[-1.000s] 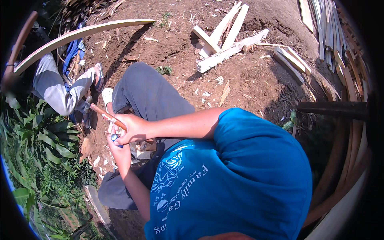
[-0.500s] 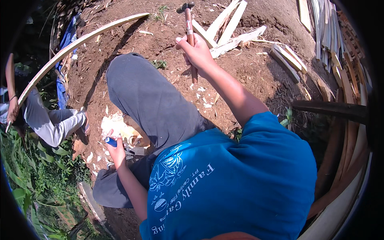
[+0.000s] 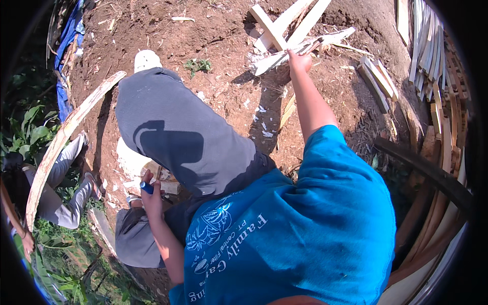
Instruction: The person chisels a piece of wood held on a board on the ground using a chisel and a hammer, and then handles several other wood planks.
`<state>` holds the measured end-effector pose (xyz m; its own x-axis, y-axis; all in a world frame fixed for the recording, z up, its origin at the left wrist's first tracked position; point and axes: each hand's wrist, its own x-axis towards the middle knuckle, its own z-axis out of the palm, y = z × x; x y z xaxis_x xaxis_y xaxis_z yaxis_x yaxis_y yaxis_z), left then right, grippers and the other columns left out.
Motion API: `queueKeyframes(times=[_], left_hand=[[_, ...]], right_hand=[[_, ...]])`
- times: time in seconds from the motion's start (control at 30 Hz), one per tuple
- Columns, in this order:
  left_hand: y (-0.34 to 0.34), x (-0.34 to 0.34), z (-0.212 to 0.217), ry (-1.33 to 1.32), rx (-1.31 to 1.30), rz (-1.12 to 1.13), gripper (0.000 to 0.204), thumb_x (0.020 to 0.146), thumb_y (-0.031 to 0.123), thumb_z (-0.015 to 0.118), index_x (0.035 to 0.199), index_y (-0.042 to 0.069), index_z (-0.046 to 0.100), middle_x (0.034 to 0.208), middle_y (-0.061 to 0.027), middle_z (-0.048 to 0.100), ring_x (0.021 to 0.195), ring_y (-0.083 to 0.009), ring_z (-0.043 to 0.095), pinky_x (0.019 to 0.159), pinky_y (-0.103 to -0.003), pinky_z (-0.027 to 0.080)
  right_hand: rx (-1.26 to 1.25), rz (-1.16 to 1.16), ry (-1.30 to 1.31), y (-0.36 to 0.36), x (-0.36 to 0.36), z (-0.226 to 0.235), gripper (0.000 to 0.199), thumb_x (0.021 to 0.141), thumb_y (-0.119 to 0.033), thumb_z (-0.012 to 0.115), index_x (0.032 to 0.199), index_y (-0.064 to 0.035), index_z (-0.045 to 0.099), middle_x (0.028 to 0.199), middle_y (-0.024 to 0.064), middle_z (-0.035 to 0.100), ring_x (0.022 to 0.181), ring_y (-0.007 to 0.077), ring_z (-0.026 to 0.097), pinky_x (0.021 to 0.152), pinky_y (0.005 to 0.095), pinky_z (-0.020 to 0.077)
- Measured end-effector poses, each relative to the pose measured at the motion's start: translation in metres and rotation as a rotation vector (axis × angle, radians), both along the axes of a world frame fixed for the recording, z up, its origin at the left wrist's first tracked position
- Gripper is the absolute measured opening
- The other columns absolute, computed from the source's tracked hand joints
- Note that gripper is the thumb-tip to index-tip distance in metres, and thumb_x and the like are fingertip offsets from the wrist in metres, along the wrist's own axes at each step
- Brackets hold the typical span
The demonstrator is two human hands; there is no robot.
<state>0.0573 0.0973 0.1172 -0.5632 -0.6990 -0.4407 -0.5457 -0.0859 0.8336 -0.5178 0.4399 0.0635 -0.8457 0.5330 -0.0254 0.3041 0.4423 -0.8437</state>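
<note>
The right hand (image 3: 300,61) closes on a pale split wood strip (image 3: 305,47); the left hand (image 3: 151,195) grips a blue-handled tool (image 3: 146,187). The strip looks light, stiff and splintery, best held mid-length.

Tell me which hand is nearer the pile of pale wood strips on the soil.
Right. The right hand reaches out and touches the pale wood strips; the left hand is back by the knee, holding a blue pen.
</note>
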Motion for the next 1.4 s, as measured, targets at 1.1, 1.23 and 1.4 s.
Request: queueKeyframes(times=[1.1,1.23,1.4], left_hand=[[0.005,-0.011,-0.009,-0.012,0.042,-0.094,0.049,0.098,0.006,0.058,0.146,0.011,0.049,0.136,-0.0105,0.056,0.111,-0.0169,0.059,0.081,-0.029,0.051],[0.005,-0.009,-0.007,-0.036,0.049,-0.093,0.05,0.098,0.007,0.058,0.147,0.01,0.048,0.136,-0.0104,0.056,0.111,-0.0168,0.059,0.082,-0.029,0.051],[0.005,-0.027,-0.002,-0.047,0.121,-0.129,0.047,0.1,0.011,0.058,0.145,0.01,0.049,0.136,-0.0096,0.056,0.11,-0.0165,0.059,0.085,-0.03,0.051]], right_hand=[[0.101,-0.062,-0.179,-0.018,-0.007,0.008,0.063,0.064,-0.031,0.094,0.107,0.0019,0.062,0.102,0.0175,0.071,0.089,0.0268,0.073,0.081,0.0355,0.0598],[0.02,-0.036,-0.174,-0.034,0.01,0.034,0.055,0.066,-0.026,0.088,0.108,0.002,0.065,0.11,0.0201,0.071,0.1,0.0305,0.072,0.089,0.0376,0.0596],[-0.1,0.137,-0.155,-0.014,-0.013,0.011,0.053,0.073,-0.028,0.084,0.112,0.0024,0.064,0.106,0.0199,0.072,0.1,0.0307,0.072,0.088,0.0379,0.0583]])
